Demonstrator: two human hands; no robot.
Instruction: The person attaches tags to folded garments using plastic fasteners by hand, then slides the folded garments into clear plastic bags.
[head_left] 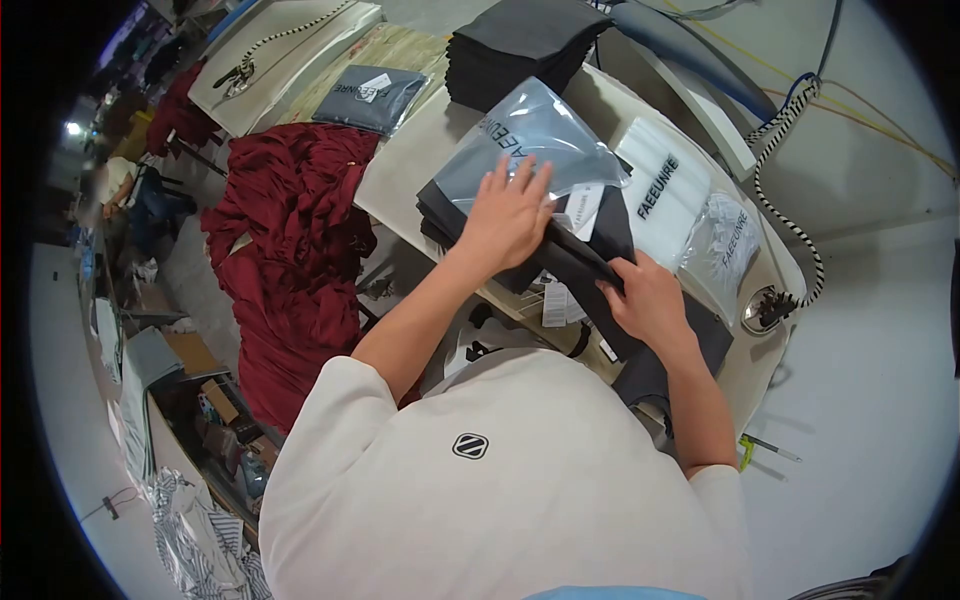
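My left hand [508, 215] lies with fingers spread on a clear plastic bag [530, 130] printed with dark lettering. Beneath the bag is a folded dark grey garment [590, 260], partly inside it or under it; which one is hard to tell. My right hand [645, 295] grips the garment's edge, thumb and fingers closed round the dark cloth. A white tag [583, 208] shows near the bag's opening. More dark folded cloth [690, 340] lies beside and below my right hand.
A tall stack of dark folded cloth [520, 50] stands behind. White printed bags [660, 185] lie at the right, near a metal iron rest [765, 308] and striped cord. Red cloth [290, 250] is heaped at left, with a packed grey garment [370, 98] behind. A person [125, 185] sits far left.
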